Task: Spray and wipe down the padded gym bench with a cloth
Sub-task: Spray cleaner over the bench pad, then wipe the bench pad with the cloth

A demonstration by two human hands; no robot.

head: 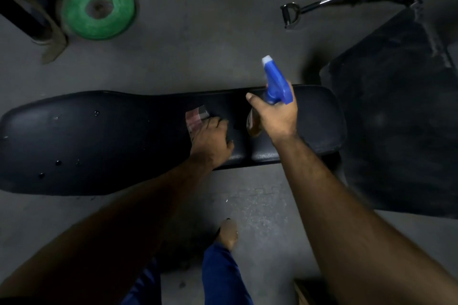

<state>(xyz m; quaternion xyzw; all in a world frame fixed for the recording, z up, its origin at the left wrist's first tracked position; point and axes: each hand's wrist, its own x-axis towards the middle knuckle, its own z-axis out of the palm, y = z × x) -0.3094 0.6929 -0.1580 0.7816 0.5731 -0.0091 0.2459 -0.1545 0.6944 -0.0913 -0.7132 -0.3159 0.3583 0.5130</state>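
Padded bench (99, 141) lies lengthwise across frame centre, 9 to 3 o'clock. Left hand (210, 141) presses the cloth (197, 116) flat on the pad, fingers curled over it. Right hand (277, 116) grips the spray bottle (273, 82), nozzle toward 12 o'clock. Green weight plate (99, 10) at 11 o'clock

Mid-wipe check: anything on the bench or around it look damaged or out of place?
The bench pad shows several small dark spots on its left half, possibly holes or studs; too dim to tell. A green weight plate lies loose on the floor beyond it. The left hand presses the cloth; the right hand holds the spray bottle.
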